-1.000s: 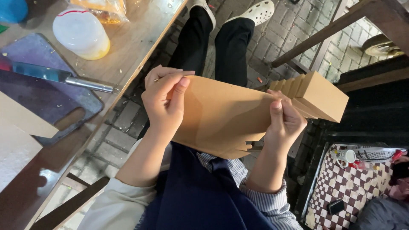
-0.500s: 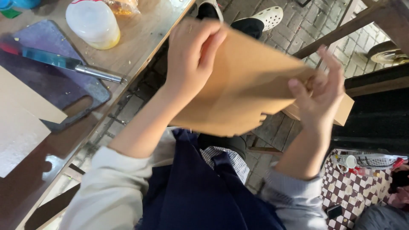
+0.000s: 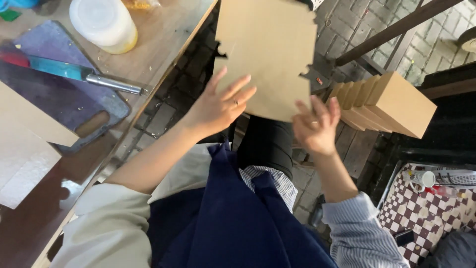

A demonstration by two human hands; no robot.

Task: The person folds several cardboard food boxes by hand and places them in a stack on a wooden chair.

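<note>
Holding the flat die-cut cardboard sheet (image 3: 267, 54) above your lap, your left hand (image 3: 218, 106) and right hand (image 3: 315, 126) barely touch its lower edge, fingers spread, neither grip closed; it could slip onto the brick floor (image 3: 377, 22).

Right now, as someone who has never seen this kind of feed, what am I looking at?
There is no machine: a camera on a person's head looks down at their own two bare hands. The left hand and right hand are spread open against a flat brown card sheet with notched edges. Whether either grips it is unclear. On the table at left lie a purple board, a teal knife and a white tub. Folded boxes stand at right.
</note>
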